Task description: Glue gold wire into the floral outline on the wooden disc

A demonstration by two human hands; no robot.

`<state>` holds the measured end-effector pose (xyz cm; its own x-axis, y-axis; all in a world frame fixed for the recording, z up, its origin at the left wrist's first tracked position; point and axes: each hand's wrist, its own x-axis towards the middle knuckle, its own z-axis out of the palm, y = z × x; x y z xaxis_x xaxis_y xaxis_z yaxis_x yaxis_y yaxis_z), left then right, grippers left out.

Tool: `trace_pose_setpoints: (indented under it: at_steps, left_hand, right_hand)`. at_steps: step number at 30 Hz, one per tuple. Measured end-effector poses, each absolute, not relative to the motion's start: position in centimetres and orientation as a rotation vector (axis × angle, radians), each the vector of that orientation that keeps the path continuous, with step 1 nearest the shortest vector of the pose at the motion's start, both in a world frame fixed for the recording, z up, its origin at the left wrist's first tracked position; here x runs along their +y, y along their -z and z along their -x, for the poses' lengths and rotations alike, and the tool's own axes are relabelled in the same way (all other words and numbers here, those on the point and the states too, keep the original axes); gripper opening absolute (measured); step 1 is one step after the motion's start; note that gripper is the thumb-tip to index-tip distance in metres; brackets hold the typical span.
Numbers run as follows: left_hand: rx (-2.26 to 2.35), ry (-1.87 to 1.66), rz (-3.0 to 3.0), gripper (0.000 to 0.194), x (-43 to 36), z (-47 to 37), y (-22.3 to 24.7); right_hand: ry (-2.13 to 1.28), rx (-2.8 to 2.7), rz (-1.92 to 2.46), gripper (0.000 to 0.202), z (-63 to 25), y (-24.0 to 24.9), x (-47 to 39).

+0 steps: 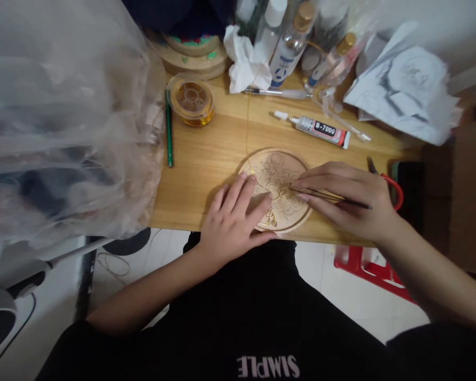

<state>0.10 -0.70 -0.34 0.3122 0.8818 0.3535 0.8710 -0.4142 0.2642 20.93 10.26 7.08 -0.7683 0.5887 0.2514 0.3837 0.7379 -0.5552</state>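
Observation:
A round wooden plaque (297,216) with a drawn swirling pattern lies at the table's front edge. My left hand (234,217) rests over its left side, fingers spread and stretched out, thumb along the lower rim. Dark, thin tweezers (329,196) are gripped in my right hand (349,196), their tips at a coil of gold wire (285,191) near the plaque's middle. A gold wire strand (247,132) runs from the plaque up toward the back of the table. More shaped gold wire sits at the plaque's lower left, partly covered by my left hand.
On the wooden table (206,148) are a spool of gold wire (192,100), a green pen (169,129) and a B-7000 glue tube (321,130). Bottles (289,50) and crumpled tissue (246,66) stand behind. Red-handled scissors (394,190) lie right; plastic sheeting (63,106) hangs left.

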Motion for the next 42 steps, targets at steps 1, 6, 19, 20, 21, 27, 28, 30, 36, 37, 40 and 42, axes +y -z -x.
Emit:
trace_pose_setpoints:
  at_steps: [1, 6, 19, 20, 21, 27, 28, 30, 36, 37, 40, 42]
  left_hand:
    - [1.679, -0.701, -2.52, 0.064, -0.7, -0.1, 0.2]
    - [1.661, -0.621, -2.457, 0.062, -0.9, 0.0, -0.5]
    - [1.571, -0.493, -2.467, 0.065, -0.5, 1.0, -1.1]
    - [1.54, -0.495, -2.489, 0.065, -0.5, 1.4, -1.1]
    - [1.501, -0.499, -2.509, 0.065, -0.4, 1.9, -1.0]
    - [1.199, -0.502, -2.618, 0.065, 0.1, 4.9, -0.7]
    - [1.169, -0.499, -2.63, 0.066, 0.2, 5.3, -0.7]
    - [1.131, -0.48, -2.634, 0.067, 0.4, 5.7, -0.6]
    - [1.168, -0.466, -2.574, 0.064, 0.4, 5.7, -0.3]
    - [1.178, -0.48, -2.564, 0.064, 0.3, 5.7, -0.2]
    - [1.165, -0.505, -2.574, 0.063, 0.3, 5.6, -0.2]
    - [1.163, -0.512, -2.588, 0.063, 0.3, 5.5, -0.3]
  right_hand:
    - [-0.637, -2.54, 0.718, 0.01, -21.0, -7.1, 10.3]
    - [-0.352, -2.48, 0.965, 0.012, -21.9, -5.8, 10.5]
    - [-0.23, -2.31, 1.264, 0.027, -23.1, -0.6, 6.3]
    - [-0.217, -2.304, 1.261, 0.028, -23.2, -0.3, 5.8]
    - [-0.205, -2.302, 1.248, 0.03, -23.3, 0.0, 5.4]
    - [-0.101, -2.328, 1.163, 0.029, -23.2, -0.5, 2.6]
    - [-0.085, -2.339, 1.158, 0.027, -23.2, -1.0, 2.5]
    - [-0.056, -2.37, 1.133, 0.021, -23.2, -2.0, 3.0]
    - [0.151, -2.548, 0.865, 0.021, -21.3, -5.5, 8.2]
    - [0.16, -2.596, 0.788, 0.022, -20.6, -5.9, 9.2]
    - [0.1, -2.773, 0.398, 0.027, -17.6, -6.5, 11.6]
    - [-0.004, -2.869, 0.175, 0.031, -15.6, -6.6, 12.9]
